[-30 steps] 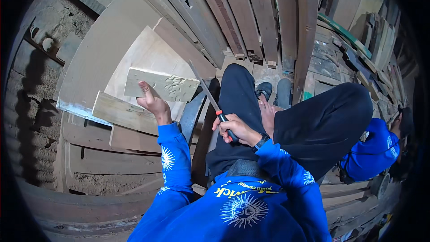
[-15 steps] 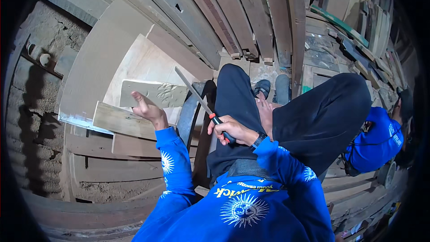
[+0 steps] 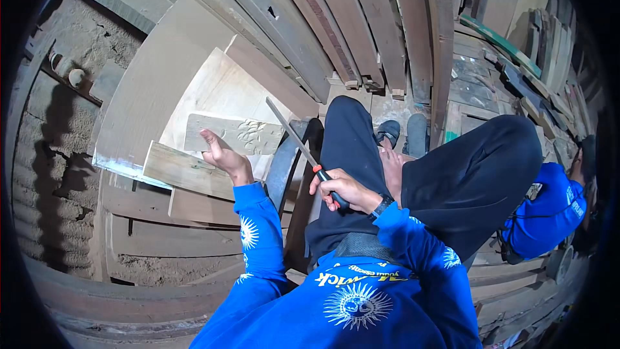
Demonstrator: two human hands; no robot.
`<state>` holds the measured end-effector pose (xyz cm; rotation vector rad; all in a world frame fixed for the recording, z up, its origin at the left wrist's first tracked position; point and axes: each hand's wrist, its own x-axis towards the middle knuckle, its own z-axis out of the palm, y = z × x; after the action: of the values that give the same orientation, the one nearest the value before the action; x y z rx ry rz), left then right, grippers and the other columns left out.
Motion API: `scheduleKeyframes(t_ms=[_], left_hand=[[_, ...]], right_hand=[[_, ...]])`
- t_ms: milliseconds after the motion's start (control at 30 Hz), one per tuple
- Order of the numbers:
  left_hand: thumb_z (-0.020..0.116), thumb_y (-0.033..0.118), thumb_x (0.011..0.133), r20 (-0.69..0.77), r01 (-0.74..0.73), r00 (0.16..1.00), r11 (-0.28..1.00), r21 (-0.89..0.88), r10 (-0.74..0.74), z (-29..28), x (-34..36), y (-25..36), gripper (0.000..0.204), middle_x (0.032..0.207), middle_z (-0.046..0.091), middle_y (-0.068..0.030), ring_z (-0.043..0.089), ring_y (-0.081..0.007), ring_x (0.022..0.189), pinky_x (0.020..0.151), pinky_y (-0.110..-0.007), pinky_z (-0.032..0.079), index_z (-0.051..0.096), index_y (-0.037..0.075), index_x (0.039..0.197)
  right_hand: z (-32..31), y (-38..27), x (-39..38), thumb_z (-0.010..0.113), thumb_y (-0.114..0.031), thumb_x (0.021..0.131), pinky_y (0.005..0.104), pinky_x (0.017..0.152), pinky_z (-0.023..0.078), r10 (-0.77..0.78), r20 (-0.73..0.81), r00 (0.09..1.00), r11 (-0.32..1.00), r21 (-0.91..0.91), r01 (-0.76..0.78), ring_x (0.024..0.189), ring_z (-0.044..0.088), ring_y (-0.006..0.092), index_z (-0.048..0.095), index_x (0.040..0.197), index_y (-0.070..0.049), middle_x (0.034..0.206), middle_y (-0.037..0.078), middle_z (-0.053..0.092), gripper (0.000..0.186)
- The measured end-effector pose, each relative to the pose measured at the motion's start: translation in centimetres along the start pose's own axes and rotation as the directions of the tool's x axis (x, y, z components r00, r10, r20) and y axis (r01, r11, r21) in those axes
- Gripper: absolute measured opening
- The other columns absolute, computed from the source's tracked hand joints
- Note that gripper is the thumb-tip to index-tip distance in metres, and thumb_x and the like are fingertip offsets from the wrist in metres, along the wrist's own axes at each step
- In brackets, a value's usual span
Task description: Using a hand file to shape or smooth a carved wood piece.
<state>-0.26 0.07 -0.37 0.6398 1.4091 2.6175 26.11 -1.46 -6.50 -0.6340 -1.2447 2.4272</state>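
My right hand is closed round the red-and-black handle of a long, narrow metal file. The file's grey blade points up and to the left, its tip by the right end of a carved wooden board. That pale, flat board bears a cut leaf-like pattern on its right part. At its lower left edge is my left hand, palm up, thumb laid over the edge; its other fingers are hidden, apparently under the board. Directly below lies a plain wooden plank.
A large curved panel stands behind the boards. Long timber planks line the far side. A dark curved piece is beside my left knee. At the right, another person in a blue shirt is near stacked wood scraps.
The whole view has shifted slightly, so everything appears a little farther right and mostly lower. Both hands keep nearly the same pose relative to the board and file.
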Motion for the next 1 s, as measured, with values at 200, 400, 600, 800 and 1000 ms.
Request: scheduleKeyframes(t_ms=[200,400,600,800,1000], left_hand=[[0.059,0.047,0.099,0.017,0.068,0.998,0.997,-0.043,-0.067,0.1,0.1,0.8,0.074,0.135,0.050,-0.0224,0.054,-0.0272,0.121,0.102,-0.042,0.047,0.044,-0.015,0.136],[0.051,0.045,0.103,0.115,0.217,0.974,0.951,-0.218,-0.196,-0.4,0.8,0.7,0.072,0.146,0.044,-0.0219,0.052,-0.0316,0.128,0.106,-0.043,0.046,0.034,-0.010,0.146],[0.046,0.046,0.104,0.139,0.315,0.946,0.928,-0.199,-0.291,-0.7,1.3,0.2,0.069,0.149,0.043,-0.0189,0.049,-0.0320,0.133,0.109,-0.045,0.043,0.033,-0.003,0.151],[0.044,0.050,0.104,0.138,0.416,0.909,0.867,-0.276,-0.392,-0.9,1.6,-0.1,0.066,0.145,0.049,-0.0162,0.052,-0.0340,0.129,0.108,-0.048,0.044,0.038,0.003,0.149],[0.042,0.053,0.103,0.110,0.502,0.860,0.784,-0.366,-0.499,-2.7,3.0,-2.3,0.063,0.143,0.052,-0.0156,0.052,-0.0351,0.129,0.108,-0.054,0.043,0.044,0.007,0.146]], right_hand=[[0.2,0.0,0.2,0.055,-0.010,0.081,0.0267,0.044,0.047,-0.015,-0.028,1.000,0.999,-0.037,0.014,0.045,0.054,0.0124,0.064,0.095,0.006,0.060,0.005,0.054,0.023],[0.1,0.4,0.5,0.058,-0.008,0.086,0.0271,0.045,0.051,-0.079,-0.183,0.980,0.979,-0.201,0.041,0.049,0.059,0.0120,0.065,0.093,0.005,0.061,0.005,0.058,0.016],[0.4,0.3,0.6,0.062,-0.010,0.085,0.0284,0.049,0.055,-0.156,-0.273,0.949,0.928,-0.369,0.047,0.051,0.062,0.0129,0.066,0.091,0.004,0.062,0.006,0.061,0.016],[0.8,0.0,0.3,0.062,-0.008,0.082,0.0293,0.050,0.055,-0.252,-0.259,0.933,0.883,-0.457,0.112,0.051,0.064,0.0137,0.065,0.093,0.005,0.064,0.007,0.063,0.018],[1.3,-0.5,-0.2,0.062,-0.009,0.078,0.0307,0.054,0.052,-0.360,-0.195,0.912,0.782,-0.596,0.182,0.053,0.067,0.0173,0.068,0.095,0.000,0.067,0.012,0.066,0.020]])
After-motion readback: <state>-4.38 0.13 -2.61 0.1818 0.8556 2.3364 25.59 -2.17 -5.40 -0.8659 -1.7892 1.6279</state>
